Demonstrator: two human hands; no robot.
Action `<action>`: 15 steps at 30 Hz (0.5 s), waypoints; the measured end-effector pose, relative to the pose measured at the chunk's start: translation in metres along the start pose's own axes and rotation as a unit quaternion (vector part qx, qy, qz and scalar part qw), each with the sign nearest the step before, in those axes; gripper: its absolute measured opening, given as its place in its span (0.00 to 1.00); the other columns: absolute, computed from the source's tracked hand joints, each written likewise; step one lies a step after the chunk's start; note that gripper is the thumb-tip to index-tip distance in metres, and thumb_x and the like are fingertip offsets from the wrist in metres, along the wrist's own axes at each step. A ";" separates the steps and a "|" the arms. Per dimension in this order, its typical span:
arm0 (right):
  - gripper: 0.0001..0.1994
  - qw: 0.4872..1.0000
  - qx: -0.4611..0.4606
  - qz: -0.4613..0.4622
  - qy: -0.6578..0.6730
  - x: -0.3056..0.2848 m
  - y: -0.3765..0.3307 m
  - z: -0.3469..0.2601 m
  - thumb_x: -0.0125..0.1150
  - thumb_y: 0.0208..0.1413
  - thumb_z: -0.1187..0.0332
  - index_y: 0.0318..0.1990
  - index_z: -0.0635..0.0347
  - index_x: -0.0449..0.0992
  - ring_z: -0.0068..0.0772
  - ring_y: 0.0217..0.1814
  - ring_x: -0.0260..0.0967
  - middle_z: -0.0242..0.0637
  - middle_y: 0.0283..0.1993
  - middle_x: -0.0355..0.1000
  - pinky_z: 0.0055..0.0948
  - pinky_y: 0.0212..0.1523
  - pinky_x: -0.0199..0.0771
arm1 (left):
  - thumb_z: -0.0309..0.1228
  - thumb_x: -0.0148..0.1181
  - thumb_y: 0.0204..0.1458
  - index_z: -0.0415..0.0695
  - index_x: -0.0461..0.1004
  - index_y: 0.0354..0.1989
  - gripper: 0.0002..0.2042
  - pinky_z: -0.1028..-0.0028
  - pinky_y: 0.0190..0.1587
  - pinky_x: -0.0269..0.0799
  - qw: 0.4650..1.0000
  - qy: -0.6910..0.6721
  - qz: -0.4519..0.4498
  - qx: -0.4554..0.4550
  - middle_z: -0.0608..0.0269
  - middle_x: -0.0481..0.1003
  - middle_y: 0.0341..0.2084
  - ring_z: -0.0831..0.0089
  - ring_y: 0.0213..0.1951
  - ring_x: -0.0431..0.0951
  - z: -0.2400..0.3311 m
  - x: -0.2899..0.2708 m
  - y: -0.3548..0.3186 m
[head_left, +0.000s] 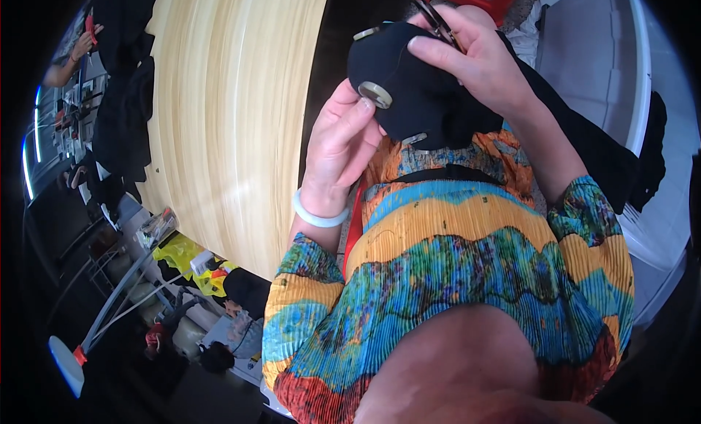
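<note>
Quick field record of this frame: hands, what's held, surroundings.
left hand: holds the black fabric piece from below, thumb beside a round metal button
right hand: rests on top of the fabric, fingers on it, with small dark scissors gripped
fabric: dark, bunched, more metal fittings at its edges
wrist: pale bangle on the left
table: light wood, left of the hands
clothing: bright pleated multicolour top
background: another person's hand far upper left

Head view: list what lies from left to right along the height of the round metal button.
Pale wooden tabletop → left hand → round metal button → dark fabric → right hand → white surface.
</note>
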State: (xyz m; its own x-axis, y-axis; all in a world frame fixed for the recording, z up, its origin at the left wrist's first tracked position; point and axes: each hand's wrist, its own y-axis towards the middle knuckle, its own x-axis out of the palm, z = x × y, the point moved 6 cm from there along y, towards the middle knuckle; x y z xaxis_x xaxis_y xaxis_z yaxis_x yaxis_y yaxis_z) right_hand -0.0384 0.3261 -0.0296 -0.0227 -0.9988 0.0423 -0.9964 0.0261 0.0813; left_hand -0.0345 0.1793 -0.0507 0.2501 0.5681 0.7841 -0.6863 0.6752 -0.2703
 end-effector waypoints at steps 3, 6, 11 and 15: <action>0.13 0.993 -0.081 0.081 -0.035 -0.011 -0.009 -0.010 0.45 0.56 0.67 0.46 0.64 0.63 0.10 0.33 0.59 0.27 0.33 0.64 0.11 0.34 0.59 | 0.24 0.47 0.50 0.37 0.61 0.49 0.16 0.74 0.47 0.65 1.000 -0.004 -0.011 0.016 0.57 0.68 0.42 0.71 0.44 0.70 0.001 -0.004 0.000; 0.12 0.994 -0.056 0.073 -0.059 -0.010 -0.025 -0.027 0.46 0.56 0.67 0.45 0.64 0.62 0.11 0.32 0.57 0.27 0.31 0.62 0.12 0.34 0.57 | 0.23 0.48 0.50 0.38 0.61 0.49 0.17 0.74 0.48 0.65 0.999 -0.004 -0.014 0.036 0.57 0.68 0.44 0.70 0.45 0.69 0.002 -0.006 -0.003; 0.11 0.991 0.048 -0.118 -0.037 0.015 -0.047 -0.034 0.44 0.52 0.74 0.43 0.66 0.64 0.14 0.30 0.58 0.30 0.32 0.64 0.15 0.32 0.60 | 0.22 0.49 0.49 0.39 0.60 0.50 0.18 0.72 0.50 0.63 0.997 0.006 -0.013 0.082 0.56 0.67 0.45 0.68 0.47 0.68 0.003 -0.008 -0.005; 0.08 0.993 0.051 -0.102 -0.034 0.018 -0.047 -0.024 0.55 0.49 0.70 0.35 0.63 0.67 0.16 0.23 0.60 0.29 0.21 0.65 0.16 0.23 0.59 | 0.22 0.51 0.48 0.40 0.60 0.51 0.19 0.69 0.52 0.61 0.994 0.038 -0.036 0.097 0.57 0.66 0.45 0.68 0.48 0.67 0.005 -0.003 -0.006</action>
State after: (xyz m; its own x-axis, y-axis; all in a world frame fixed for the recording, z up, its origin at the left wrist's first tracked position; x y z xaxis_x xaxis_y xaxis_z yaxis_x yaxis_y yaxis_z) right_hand 0.0096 0.3077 -0.0089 0.1791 -0.9833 -0.0317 -0.9837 -0.1785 -0.0197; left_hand -0.0342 0.1712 -0.0488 0.3497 0.5609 0.7504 -0.7819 0.6160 -0.0961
